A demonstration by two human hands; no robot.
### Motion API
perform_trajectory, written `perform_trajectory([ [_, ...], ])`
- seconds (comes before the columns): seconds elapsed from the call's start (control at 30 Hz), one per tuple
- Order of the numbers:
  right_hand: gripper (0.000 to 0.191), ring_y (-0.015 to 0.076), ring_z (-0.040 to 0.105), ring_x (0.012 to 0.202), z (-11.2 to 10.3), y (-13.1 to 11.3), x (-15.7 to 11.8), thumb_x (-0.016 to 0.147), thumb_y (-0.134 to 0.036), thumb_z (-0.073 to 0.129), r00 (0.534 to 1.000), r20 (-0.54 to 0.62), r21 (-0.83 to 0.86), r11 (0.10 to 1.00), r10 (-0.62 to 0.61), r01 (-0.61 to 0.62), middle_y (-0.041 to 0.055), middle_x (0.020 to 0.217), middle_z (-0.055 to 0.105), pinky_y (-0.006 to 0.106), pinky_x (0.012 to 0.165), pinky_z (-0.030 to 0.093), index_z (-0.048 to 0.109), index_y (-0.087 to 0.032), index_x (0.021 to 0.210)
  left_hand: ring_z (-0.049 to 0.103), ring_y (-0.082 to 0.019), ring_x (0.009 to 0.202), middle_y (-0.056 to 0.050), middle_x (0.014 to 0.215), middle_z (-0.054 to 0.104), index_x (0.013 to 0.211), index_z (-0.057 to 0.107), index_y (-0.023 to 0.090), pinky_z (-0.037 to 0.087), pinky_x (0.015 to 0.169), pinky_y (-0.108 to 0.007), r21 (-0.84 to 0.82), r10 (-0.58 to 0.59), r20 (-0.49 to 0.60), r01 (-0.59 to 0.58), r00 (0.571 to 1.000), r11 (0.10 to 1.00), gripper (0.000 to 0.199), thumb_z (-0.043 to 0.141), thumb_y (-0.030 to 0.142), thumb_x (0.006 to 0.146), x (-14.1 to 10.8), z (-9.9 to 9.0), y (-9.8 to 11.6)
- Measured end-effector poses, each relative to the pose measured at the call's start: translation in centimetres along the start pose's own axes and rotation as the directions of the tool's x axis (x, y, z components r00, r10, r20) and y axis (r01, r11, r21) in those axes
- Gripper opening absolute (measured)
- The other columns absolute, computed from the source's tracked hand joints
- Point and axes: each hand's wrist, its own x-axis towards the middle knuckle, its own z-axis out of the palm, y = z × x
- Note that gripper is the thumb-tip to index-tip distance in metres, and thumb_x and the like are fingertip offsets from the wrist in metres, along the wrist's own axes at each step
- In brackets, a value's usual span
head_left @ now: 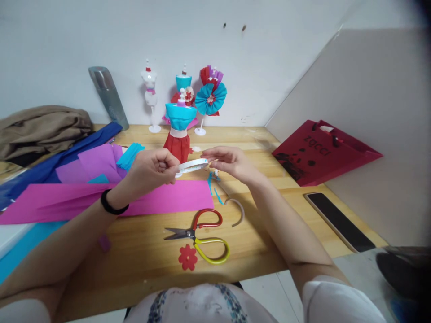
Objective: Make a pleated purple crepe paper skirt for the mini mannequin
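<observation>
A thin white roll of tape [192, 166] is held up above the table in front of the small mannequin. My left hand [151, 167] is closed, pinching the roll's left edge. At the opposite edge, my right hand [232, 162] has its fingertips and thumb on the rim, where a small blue spot shows. Behind the roll stands a mannequin [181, 117] in a blue paper top and red paper skirt, its base partly hidden. Below lie scissors [191, 234] with one red and one yellow handle, and a red paper flower [187, 257].
Pink crepe paper [175, 197] lies under my left arm, with purple paper [90, 162] behind. More mannequins [150, 89] stand along the wall by a grey bottle [109, 98]. At right are a red bag [319, 154] and a phone [340, 221]. Blue scraps [218, 196] lie centrally.
</observation>
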Motion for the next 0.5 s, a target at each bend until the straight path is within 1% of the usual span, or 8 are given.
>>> perform_trajectory([
  [0.03, 0.035, 0.0182, 0.072, 0.088, 0.1, -0.2, -0.1, 0.074, -0.026, 0.079, 0.998, 0.057, 0.065, 0.998, -0.019, 0.016, 0.0066, 0.101, 0.078, 0.032, 0.079, 0.056, 0.075, -0.02, 0.109, 0.058, -0.007, 0.043, 0.0, 0.053, 0.068, 0.061, 0.061, 0.017, 0.043, 0.04, -0.013, -0.02, -0.012, 0.004, 0.012, 1.0, 1.0, 0.01, 0.062, 0.014, 0.071, 0.0, 0.1, 0.0],
  [0.1, 0.037, 0.0152, 0.07, 0.081, 0.5, -0.5, -0.2, 0.07, -0.023, 0.083, 0.988, 0.151, 0.136, 0.991, -0.028, 0.007, 0.0028, 0.09, 0.077, 0.028, 0.074, 0.055, 0.075, -0.02, 0.105, 0.058, -0.007, 0.041, 0.0, 0.052, 0.067, 0.062, 0.061, 0.016, 0.041, 0.038, -0.013, -0.062, -0.039, 0.017, 0.04, 0.999, 0.997, 0.01, 0.063, 0.014, 0.071, 0.0, 0.2, 0.1],
  [0.17, 0.029, 0.0123, 0.067, 0.072, 0.8, -0.5, -0.3, 0.068, -0.022, 0.085, 0.977, 0.214, 0.178, 0.984, -0.008, -0.031, 0.0001, 0.079, 0.074, 0.024, 0.068, 0.053, 0.075, -0.019, 0.095, 0.059, -0.008, 0.042, 0.0, 0.051, 0.067, 0.062, 0.06, 0.016, 0.041, 0.038, -0.013, -0.117, -0.07, 0.029, 0.073, 0.997, 0.991, 0.01, 0.064, 0.015, 0.071, 0.1, 0.2, 0.1],
  [0.2, 0.025, 0.0113, 0.066, 0.069, 1.0, -0.5, -0.3, 0.069, -0.023, 0.087, 0.973, 0.231, 0.201, 0.978, 0.002, -0.05, -0.0003, 0.077, 0.073, 0.023, 0.065, 0.052, 0.074, -0.018, 0.091, 0.059, -0.008, 0.042, 0.0, 0.051, 0.067, 0.062, 0.06, 0.016, 0.043, 0.039, -0.013, -0.147, -0.088, 0.038, 0.093, 0.995, 0.985, 0.011, 0.065, 0.015, 0.071, 0.2, 0.2, 0.0],
  [0.27, 0.025, 0.0108, 0.066, 0.067, 1.3, -0.4, -0.3, 0.071, -0.029, 0.088, 0.97, 0.243, 0.249, 0.966, 0.012, -0.074, 0.0003, 0.075, 0.072, 0.021, 0.061, 0.051, 0.072, -0.017, 0.085, 0.061, -0.009, 0.043, 0.0, 0.052, 0.067, 0.062, 0.06, 0.016, 0.046, 0.042, -0.015, -0.208, -0.134, 0.064, 0.144, 0.989, 0.967, 0.012, 0.068, 0.017, 0.071, 0.4, 0.1, -0.1],
  [0.37, 0.032, 0.0114, 0.066, 0.066, 1.6, -0.3, -0.4, 0.071, -0.039, 0.09, 0.976, 0.218, 0.316, 0.947, -0.008, -0.063, 0.0022, 0.077, 0.073, 0.022, 0.06, 0.053, 0.071, -0.017, 0.085, 0.06, -0.009, 0.044, -0.001, 0.052, 0.067, 0.065, 0.062, 0.015, 0.049, 0.045, -0.017, -0.309, -0.196, 0.096, 0.216, 0.976, 0.926, 0.016, 0.074, 0.024, 0.072, 0.8, 0.0, -0.7],
  [0.43, 0.033, 0.0111, 0.065, 0.064, 1.8, -0.3, -0.4, 0.072, -0.041, 0.09, 0.98, 0.196, 0.341, 0.939, -0.032, -0.038, 0.0024, 0.078, 0.072, 0.023, 0.061, 0.054, 0.071, -0.017, 0.085, 0.06, -0.009, 0.045, -0.001, 0.051, 0.066, 0.068, 0.063, 0.015, 0.049, 0.046, -0.018, -0.371, -0.224, 0.094, 0.243, 0.97, 0.896, 0.02, 0.077, 0.029, 0.072, 1.0, 0.0, -1.4],
  [0.5, 0.031, 0.0105, 0.065, 0.064, 2.0, -0.3, -0.5, 0.073, -0.04, 0.09, 0.98, 0.189, 0.358, 0.934, -0.055, -0.017, 0.0017, 0.077, 0.071, 0.023, 0.062, 0.054, 0.072, -0.018, 0.084, 0.06, -0.009, 0.045, 0.0, 0.05, 0.065, 0.069, 0.064, 0.014, 0.048, 0.046, -0.018, -0.425, -0.244, 0.101, 0.264, 0.964, 0.866, 0.025, 0.08, 0.033, 0.071, 1.2, 0.1, -2.1],
])
